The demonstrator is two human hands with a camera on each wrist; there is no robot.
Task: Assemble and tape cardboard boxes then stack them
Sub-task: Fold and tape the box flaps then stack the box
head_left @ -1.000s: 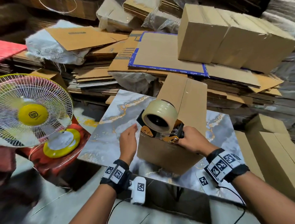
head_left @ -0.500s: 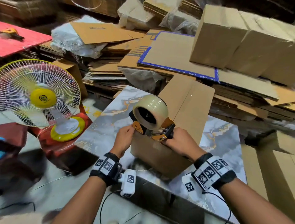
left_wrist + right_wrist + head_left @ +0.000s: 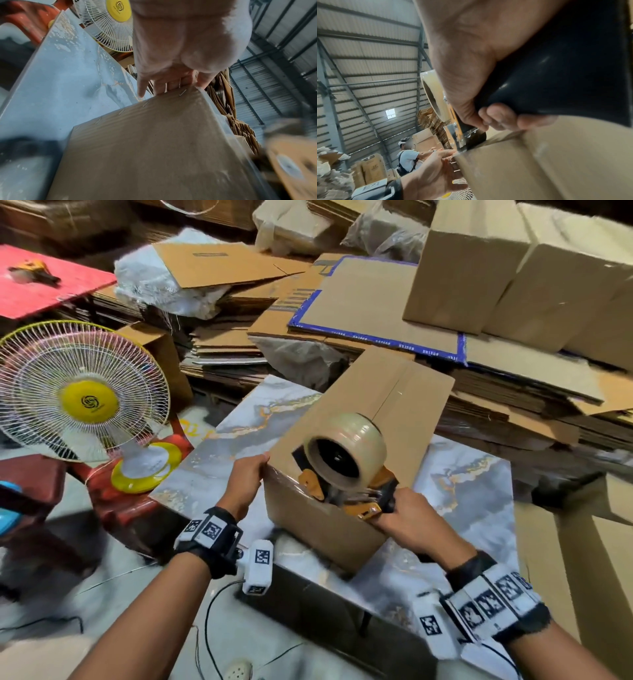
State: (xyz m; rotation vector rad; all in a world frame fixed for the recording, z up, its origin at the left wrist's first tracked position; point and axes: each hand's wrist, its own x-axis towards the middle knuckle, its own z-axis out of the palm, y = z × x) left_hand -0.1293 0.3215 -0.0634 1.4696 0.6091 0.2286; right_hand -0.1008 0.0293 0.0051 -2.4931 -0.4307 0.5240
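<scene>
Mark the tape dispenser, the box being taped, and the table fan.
tape dispenser (image 3: 346, 451): head view, outer face of its tape roll.
cardboard box (image 3: 318, 520): head view, near side panel.
table fan (image 3: 89, 402): head view, yellow hub.

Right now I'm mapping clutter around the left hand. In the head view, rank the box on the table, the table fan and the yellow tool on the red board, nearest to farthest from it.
1. box on the table: gripped at its near corner by the left hand.
2. table fan: off to the left.
3. yellow tool: far left, on the red board.
</scene>
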